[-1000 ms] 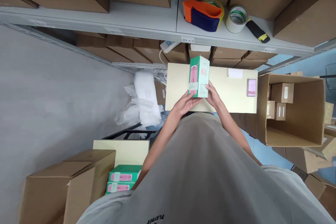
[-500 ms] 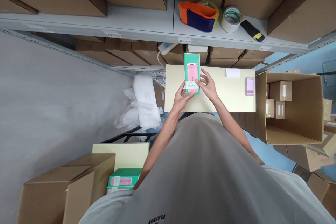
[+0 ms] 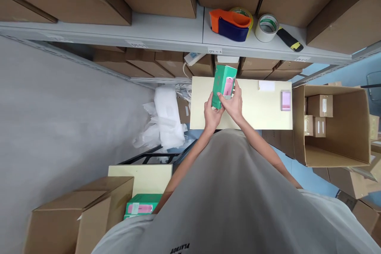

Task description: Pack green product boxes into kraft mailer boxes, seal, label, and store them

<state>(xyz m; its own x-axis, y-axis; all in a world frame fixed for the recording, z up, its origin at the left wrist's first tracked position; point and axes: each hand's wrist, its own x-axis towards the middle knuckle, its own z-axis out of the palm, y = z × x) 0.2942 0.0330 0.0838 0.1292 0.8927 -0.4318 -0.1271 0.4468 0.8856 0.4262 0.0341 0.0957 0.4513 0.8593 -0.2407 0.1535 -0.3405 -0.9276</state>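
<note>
A green product box (image 3: 222, 81) with a pink device printed on one face is held up over the pale table (image 3: 253, 113). My left hand (image 3: 212, 115) grips its lower end from the left and below. On the right side, my right hand (image 3: 233, 103) is closed round the box, its thumb lying across the front. The box is turned so that a green side panel and part of the pink printed face both show. A white slip (image 3: 266, 85) and a phone-like pink-screened item (image 3: 285, 100) lie on the table to the right of my hands.
A shelf (image 3: 172, 27) above holds cartons, an orange-and-blue tape dispenser (image 3: 230, 24), a tape roll (image 3: 267, 27) and a cutter knife (image 3: 290, 39). White foam wrap (image 3: 169, 119) lies left of the table. An open carton (image 3: 336, 151) with small boxes stands right. More green boxes (image 3: 143, 205) sit lower left.
The green box has turned, bringing its side panel into view. My right hand has moved from its edge to a fuller hold. The whole view has shifted slightly.
</note>
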